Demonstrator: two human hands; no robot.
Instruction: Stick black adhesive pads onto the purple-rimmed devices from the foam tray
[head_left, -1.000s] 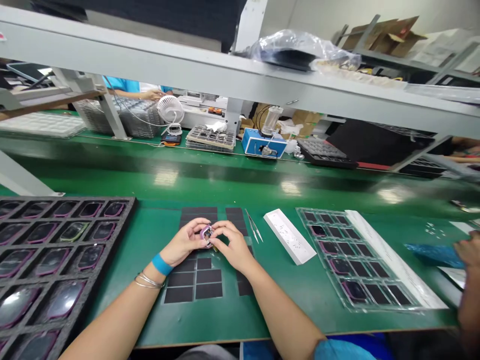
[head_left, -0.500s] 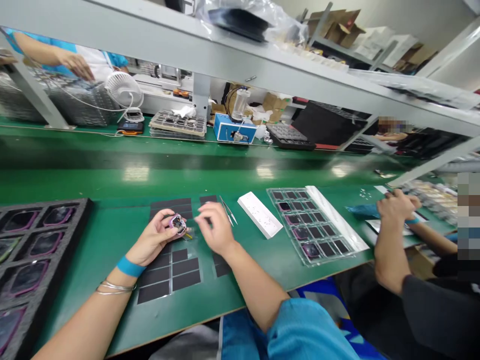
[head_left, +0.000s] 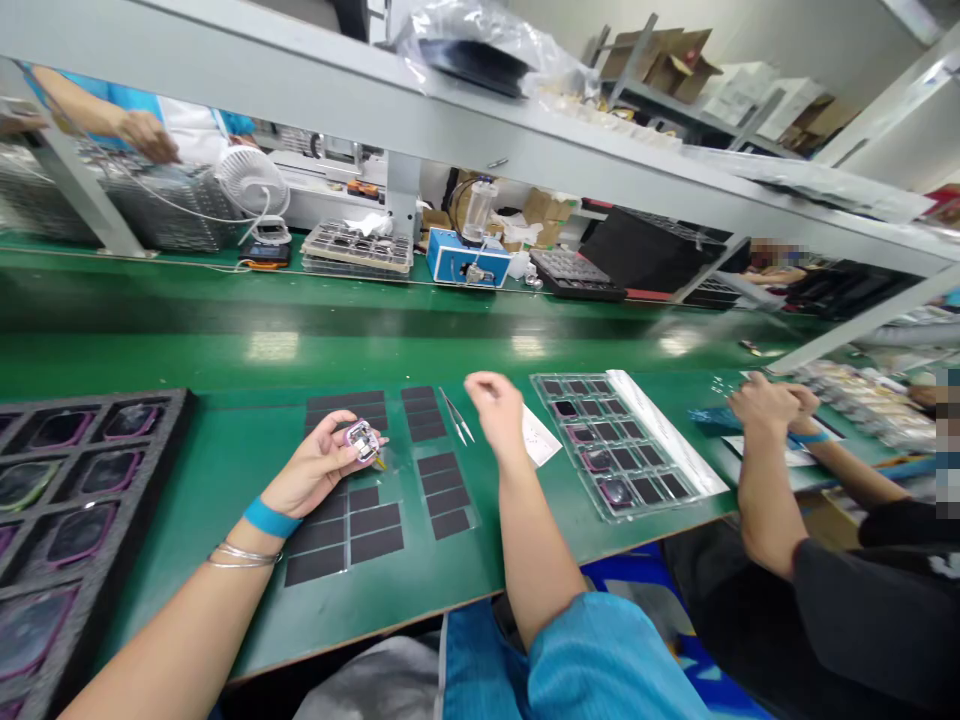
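Note:
My left hand (head_left: 319,462) pinches a small purple watch case (head_left: 362,441) just above sheets of black adhesive rectangles (head_left: 360,520) on the green bench. My right hand (head_left: 495,405) is lifted off to the right, fingers curled together as if pinching; what they hold, if anything, is too small to see. It hovers over a white block (head_left: 541,440), between metal tweezers (head_left: 456,415) and a clear tray of parts (head_left: 622,455).
A black foam tray (head_left: 90,480) of purple-rimmed cases lies at the left. A co-worker's hands (head_left: 765,402) work at the right edge. Across the green conveyor (head_left: 375,330) stand a fan (head_left: 251,185), a blue device (head_left: 465,265) and more trays.
My right hand left the watch case and moved right and up over the white block. My left hand kept the case. The view swung to the right.

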